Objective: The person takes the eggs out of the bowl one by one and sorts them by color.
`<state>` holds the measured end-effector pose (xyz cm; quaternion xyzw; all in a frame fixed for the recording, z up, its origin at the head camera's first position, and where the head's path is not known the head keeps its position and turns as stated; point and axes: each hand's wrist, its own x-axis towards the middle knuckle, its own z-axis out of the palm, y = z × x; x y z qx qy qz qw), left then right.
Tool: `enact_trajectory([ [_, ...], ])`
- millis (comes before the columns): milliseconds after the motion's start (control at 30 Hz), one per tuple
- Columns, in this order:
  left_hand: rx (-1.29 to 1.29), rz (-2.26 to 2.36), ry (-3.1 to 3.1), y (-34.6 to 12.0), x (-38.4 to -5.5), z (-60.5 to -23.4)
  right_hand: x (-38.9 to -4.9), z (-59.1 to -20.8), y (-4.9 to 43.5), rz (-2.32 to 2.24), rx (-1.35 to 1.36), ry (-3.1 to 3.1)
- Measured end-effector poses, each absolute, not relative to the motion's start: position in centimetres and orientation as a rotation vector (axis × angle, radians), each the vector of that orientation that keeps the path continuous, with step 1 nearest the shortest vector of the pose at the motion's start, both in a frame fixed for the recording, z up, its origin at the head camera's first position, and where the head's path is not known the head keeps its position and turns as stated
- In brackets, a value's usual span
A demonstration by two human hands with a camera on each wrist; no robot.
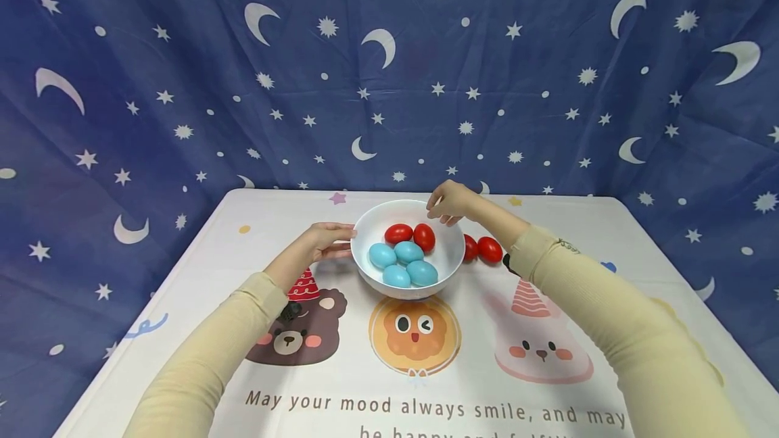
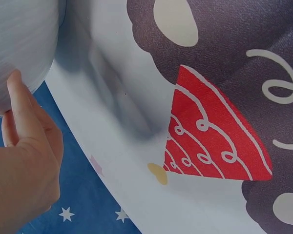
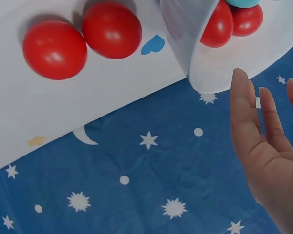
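A white bowl [image 1: 365, 276] holds two red eggs [image 1: 398, 233] and several light blue eggs [image 1: 422, 273]. My left hand [image 1: 321, 240] grips its left side, the fingertips against the outer wall, as the left wrist view also shows. Over the bowl's far right rim is my right hand [image 1: 453, 203], fingers loosely extended with nothing between them. In the right wrist view that hand [image 3: 263, 141] has its fingers apart, close by the bowl's rim [image 3: 202, 83]. Two more red eggs [image 1: 489, 250] lie side by side on the table, right of the bowl.
A white printed cloth [image 1: 328, 397] with cartoon animals and lettering covers the table. Behind the table's far edge hangs a dark blue curtain [image 1: 420, 140] with moons and stars. The right forearm reaches past the two loose red eggs.
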<state>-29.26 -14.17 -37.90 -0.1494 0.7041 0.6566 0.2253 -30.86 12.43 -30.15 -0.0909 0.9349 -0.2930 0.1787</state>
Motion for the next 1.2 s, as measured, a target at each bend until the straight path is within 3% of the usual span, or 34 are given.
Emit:
enact_trajectory([
  [1200,-0.408,1.785,1.958,-14.0,-29.2,-37.7,-32.2,-34.3,10.3,-0.533,-0.311,2.729],
])
